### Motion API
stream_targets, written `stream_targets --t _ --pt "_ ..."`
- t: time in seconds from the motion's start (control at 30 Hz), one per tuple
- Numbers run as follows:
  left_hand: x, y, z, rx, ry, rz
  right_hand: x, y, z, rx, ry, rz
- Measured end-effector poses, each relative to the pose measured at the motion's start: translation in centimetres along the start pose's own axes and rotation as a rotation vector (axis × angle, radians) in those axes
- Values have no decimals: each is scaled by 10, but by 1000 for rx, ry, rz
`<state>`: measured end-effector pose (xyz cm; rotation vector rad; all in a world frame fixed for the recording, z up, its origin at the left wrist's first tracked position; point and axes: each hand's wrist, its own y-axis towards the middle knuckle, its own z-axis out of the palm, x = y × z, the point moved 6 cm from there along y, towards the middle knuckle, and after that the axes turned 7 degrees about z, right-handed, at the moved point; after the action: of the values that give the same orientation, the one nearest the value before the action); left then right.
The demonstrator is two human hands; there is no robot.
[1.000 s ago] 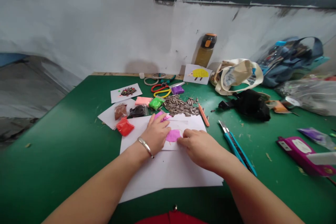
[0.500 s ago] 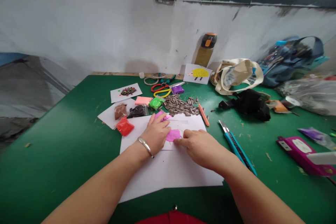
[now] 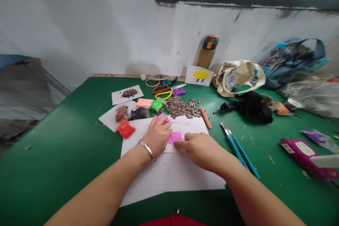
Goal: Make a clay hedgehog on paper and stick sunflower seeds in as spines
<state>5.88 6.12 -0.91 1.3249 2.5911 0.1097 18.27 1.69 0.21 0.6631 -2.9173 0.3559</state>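
On paper (image 3: 185, 127) steadied by the spread left hand (image 3: 156, 137), the pink clay (image 3: 176, 137) is apparently being worked round, its lower edge newly reached by the right hand (image 3: 201, 150), whose curled grip cannot be judged.

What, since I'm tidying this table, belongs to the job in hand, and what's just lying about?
Likely job:
flat pink clay patch
white paper sheets
striped grey seed pile

Seemingly lying about:
cream cloth bag
soft black bundle
tall amber bottle
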Motion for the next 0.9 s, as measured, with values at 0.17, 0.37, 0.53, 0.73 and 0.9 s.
stream_targets --t 0.17,0.37,0.53,0.73,0.9 --pt "-2 1 -1 0 1 11 -10 -3 -4 21 17 34" --pt "-1 1 -3 7 -21 7 1 5 -5 -33 -25 12" --pt "-1 0 -2 9 -24 6 0 9 0 21 -79 52" --pt "-2 1 -2 12 -18 7 -5 4 -4 -7 -52 51" --pt "-1 0 -3 2 -10 3 1 9 -2 -29 -74 66"
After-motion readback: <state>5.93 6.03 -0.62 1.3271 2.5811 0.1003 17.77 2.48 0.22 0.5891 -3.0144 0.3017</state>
